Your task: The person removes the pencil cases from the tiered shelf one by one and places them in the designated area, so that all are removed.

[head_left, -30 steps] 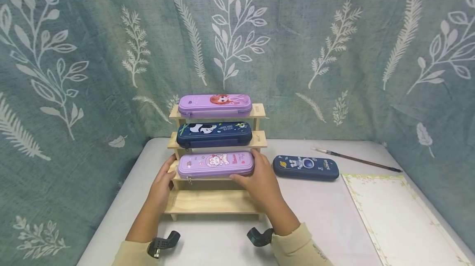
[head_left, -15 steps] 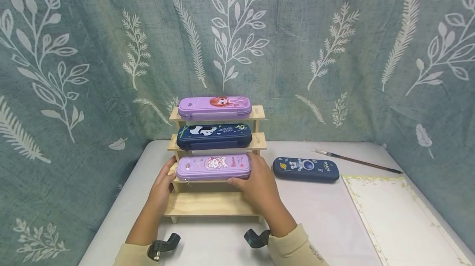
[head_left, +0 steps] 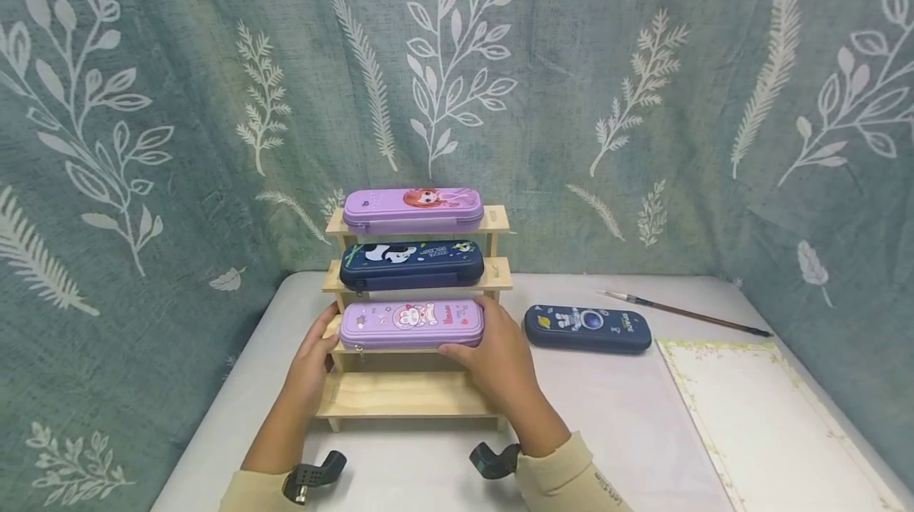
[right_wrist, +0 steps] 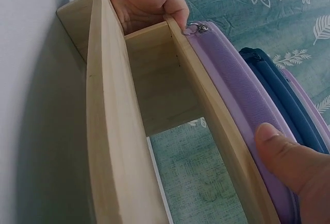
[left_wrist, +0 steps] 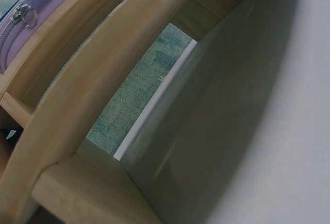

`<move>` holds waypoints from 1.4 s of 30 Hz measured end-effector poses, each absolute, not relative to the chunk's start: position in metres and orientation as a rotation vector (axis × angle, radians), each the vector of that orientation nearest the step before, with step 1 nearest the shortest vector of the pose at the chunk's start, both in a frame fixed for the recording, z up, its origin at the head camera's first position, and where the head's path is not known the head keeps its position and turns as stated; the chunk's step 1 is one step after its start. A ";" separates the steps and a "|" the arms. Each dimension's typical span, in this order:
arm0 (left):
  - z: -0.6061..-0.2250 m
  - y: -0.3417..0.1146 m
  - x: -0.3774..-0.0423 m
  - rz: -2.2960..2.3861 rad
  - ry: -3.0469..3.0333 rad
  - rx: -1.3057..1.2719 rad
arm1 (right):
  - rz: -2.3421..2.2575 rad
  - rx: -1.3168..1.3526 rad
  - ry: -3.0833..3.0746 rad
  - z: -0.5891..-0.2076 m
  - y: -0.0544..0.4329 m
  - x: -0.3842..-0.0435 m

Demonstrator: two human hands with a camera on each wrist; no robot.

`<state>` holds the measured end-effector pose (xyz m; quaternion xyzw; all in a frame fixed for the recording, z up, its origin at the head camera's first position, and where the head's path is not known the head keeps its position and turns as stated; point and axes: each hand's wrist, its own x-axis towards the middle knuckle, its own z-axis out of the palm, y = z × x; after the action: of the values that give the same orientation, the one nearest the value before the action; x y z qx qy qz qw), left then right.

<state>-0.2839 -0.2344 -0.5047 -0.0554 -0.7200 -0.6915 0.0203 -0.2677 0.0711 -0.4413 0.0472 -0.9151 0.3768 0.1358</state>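
Observation:
A light purple pencil case (head_left: 412,325) with a rabbit print lies along the third step of a wooden stepped rack (head_left: 403,394). My right hand (head_left: 500,353) holds the case's right end, with the thumb (right_wrist: 273,139) against its front side in the right wrist view. At the rack's left side, my left hand (head_left: 312,357) grips the wooden end of the same step; some of its fingers are hidden. Above stand a dark blue panda pencil case (head_left: 412,264) and, on the top step, another purple pencil case (head_left: 414,210) with a red-haired girl.
A dark blue space-themed pencil case (head_left: 589,329) lies on the white table (head_left: 607,425), right of the rack. Behind it rests a brush (head_left: 685,311), and a bordered paper sheet (head_left: 778,417) lies at the right. A green leaf-patterned cloth (head_left: 543,99) hangs behind.
The rabbit pencil case has shifted slightly left along its step, with my right hand on it. My left hand has stayed at the rack's side.

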 end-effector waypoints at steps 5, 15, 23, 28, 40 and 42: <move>-0.504 -0.235 -0.284 -2.133 -2.249 -0.157 | 1.114 0.116 -2.675 -0.442 0.072 -0.267; -0.501 -0.234 -0.284 -2.131 -2.255 -0.159 | 1.075 0.140 -2.726 -0.438 0.079 -0.265; -0.500 -0.236 -0.285 -2.145 -2.248 -0.171 | 1.044 0.142 -2.762 -0.430 0.091 -0.255; -0.499 -0.235 -0.285 -2.133 -2.261 -0.158 | 1.055 0.118 -2.781 -0.427 0.098 -0.250; -0.500 -0.236 -0.286 -2.162 -2.214 -0.219 | 1.145 0.113 -2.757 -0.432 0.122 -0.248; -0.500 -0.236 -0.286 -2.165 -2.213 -0.226 | 1.164 0.113 -2.747 -0.433 0.127 -0.247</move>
<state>-0.2861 -0.2362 -0.5001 -0.0728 -0.7128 -0.6974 0.0189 -0.2473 0.1272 -0.4334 0.0377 -0.9173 0.3887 0.0778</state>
